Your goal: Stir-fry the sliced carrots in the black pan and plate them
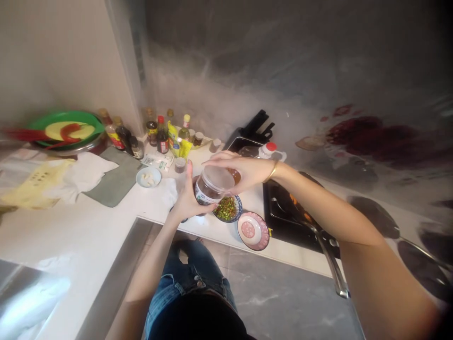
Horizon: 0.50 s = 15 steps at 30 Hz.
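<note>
My left hand (193,200) is wrapped round a clear plastic jar (208,191) with a printed label and dark contents, thumb up along its side. Over the jar's top, my right hand (240,170) grips the rim of its pale, see-through lid (220,178). The jar is held tilted above the counter. Just below it stands a patterned bowl (228,208) of chopped green and red bits, partly hidden by my left fingers. Beside that bowl, near the counter edge, is a pink-and-white bowl (253,230). Something orange-brown shows behind the lid, partly covered by my right hand.
Sauce bottles (163,134) and small spice jars line the wall. A light blue dish (148,177) holds white pieces, perhaps garlic. On the right is a black stove (283,222) with a long-handled pan (327,259). A green basin (40,123) and a grey cloth (115,184) lie left.
</note>
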Motion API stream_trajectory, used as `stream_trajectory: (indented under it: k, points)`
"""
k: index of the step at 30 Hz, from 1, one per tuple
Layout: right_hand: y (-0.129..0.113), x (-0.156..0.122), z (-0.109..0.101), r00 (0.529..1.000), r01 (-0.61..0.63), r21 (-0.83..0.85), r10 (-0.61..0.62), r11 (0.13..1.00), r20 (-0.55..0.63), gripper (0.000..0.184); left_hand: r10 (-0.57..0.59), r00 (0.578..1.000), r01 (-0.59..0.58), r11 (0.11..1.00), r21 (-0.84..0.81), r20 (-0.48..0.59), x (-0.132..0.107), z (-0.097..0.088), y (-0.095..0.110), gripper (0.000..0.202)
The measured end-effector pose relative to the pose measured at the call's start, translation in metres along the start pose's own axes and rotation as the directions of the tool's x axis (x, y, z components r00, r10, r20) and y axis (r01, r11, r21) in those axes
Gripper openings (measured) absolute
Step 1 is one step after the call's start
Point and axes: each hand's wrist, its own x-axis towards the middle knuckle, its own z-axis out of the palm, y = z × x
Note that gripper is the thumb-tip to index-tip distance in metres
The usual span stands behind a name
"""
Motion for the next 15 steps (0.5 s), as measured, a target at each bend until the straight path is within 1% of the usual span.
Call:
stream_trajectory:
  k: [1,2,3,4,5,7,8,9,10,12,13,15]
  points:
    - [0.0,-0.01,-0.002,1.0,-0.016,0.01,0.015,1.0,0.027,0.088,0.017,0.999,-0.017,1.0,0.011,0.033,0.001,0.005,-0.001,0.128]
    - [-0.002,-0.018,-0.002,0.998,-0.063,0.012,0.062,0.998,0.026,0.093,0.04,0.997,-0.043,0.998,0.047,0.06,0.001,0.01,-0.002,0.125]
    - [-0.006,-0.026,0.0,0.991,-0.135,0.01,0.135,0.991,0.003,0.095,0.065,0.995,-0.073,0.992,0.102,0.077,0.002,0.014,-0.003,0.121]
    - [-0.011,-0.033,0.004,0.973,-0.227,0.005,0.227,0.974,-0.026,0.092,0.087,0.993,-0.1,0.981,0.169,0.083,0.003,0.019,-0.003,0.117]
    - [-0.017,-0.038,0.009,0.943,-0.329,-0.004,0.329,0.944,-0.051,0.085,0.112,0.989,-0.131,0.964,0.231,0.092,0.004,0.024,-0.003,0.114]
    - [-0.028,-0.048,0.023,0.86,-0.508,-0.026,0.505,0.861,-0.07,0.07,0.169,0.979,-0.195,0.934,0.299,0.11,0.002,0.032,0.0,0.109]
    - [-0.031,-0.054,0.03,0.828,-0.558,-0.026,0.555,0.829,-0.076,0.065,0.191,0.973,-0.221,0.928,0.299,0.126,0.0,0.036,0.001,0.108]
    - [-0.034,-0.061,0.038,0.817,-0.573,-0.013,0.57,0.82,-0.087,0.063,0.206,0.967,-0.241,0.93,0.278,0.15,-0.003,0.039,0.003,0.108]
    - [-0.034,-0.069,0.045,0.831,-0.548,0.012,0.546,0.837,-0.108,0.064,0.208,0.96,-0.25,0.937,0.242,0.187,-0.006,0.042,0.004,0.111]
    - [-0.035,-0.093,0.058,0.897,-0.402,0.082,0.41,0.912,-0.163,0.069,0.176,0.939,-0.228,0.962,0.152,0.297,-0.014,0.047,0.007,0.12]
    - [-0.036,-0.107,0.063,0.926,-0.311,0.115,0.328,0.943,-0.189,0.07,0.148,0.921,-0.199,0.974,0.109,0.361,-0.018,0.049,0.009,0.126]
    - [-0.043,-0.137,0.073,0.952,-0.161,0.172,0.199,0.972,-0.231,0.065,0.109,0.867,-0.133,0.991,0.016,0.486,-0.023,0.053,0.016,0.135]
